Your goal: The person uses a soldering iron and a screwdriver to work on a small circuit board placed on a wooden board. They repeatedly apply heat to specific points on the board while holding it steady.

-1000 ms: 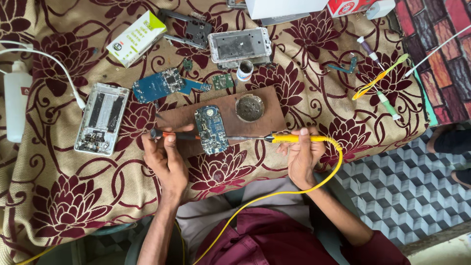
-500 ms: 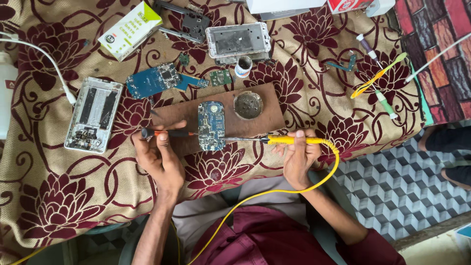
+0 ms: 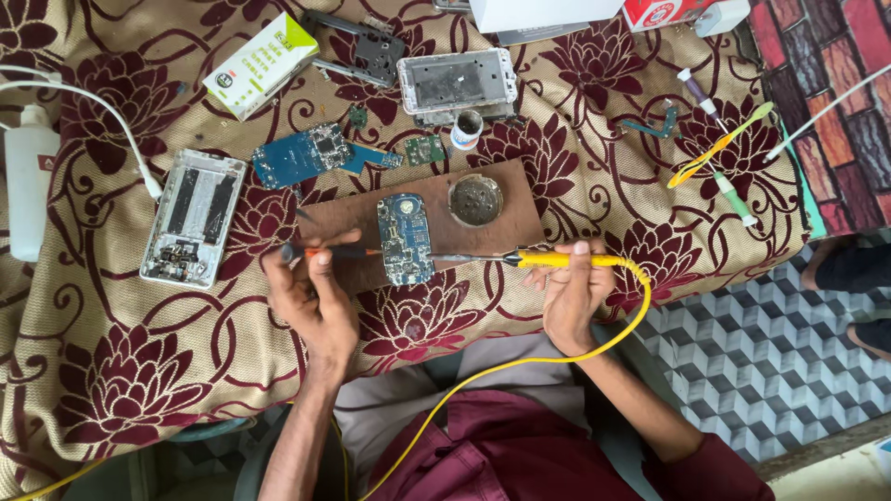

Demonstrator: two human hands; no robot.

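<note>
A small blue circuit board (image 3: 406, 238) lies upright on a brown wooden board (image 3: 501, 232) on the patterned cloth. My left hand (image 3: 311, 297) grips a thin orange-handled tool (image 3: 336, 251) whose tip points at the board's left edge. My right hand (image 3: 571, 292) holds a yellow-handled soldering iron (image 3: 557, 261); its metal tip reaches the circuit board's right edge. The iron's yellow cable (image 3: 557, 357) loops down across my lap. A round tin of dark paste (image 3: 475, 199) sits on the wooden board just behind the circuit board.
A larger blue circuit board (image 3: 302, 155), an opened phone frame (image 3: 193, 216), another phone frame (image 3: 457, 82), a green-and-white box (image 3: 261, 63), a white bottle (image 3: 28, 181) and loose small tools (image 3: 719, 148) lie around. The table edge and tiled floor (image 3: 742, 371) are at right.
The view has shifted slightly. Both hands stay at the small circuit board, with the iron's tip and the orange tool held against its sides.
</note>
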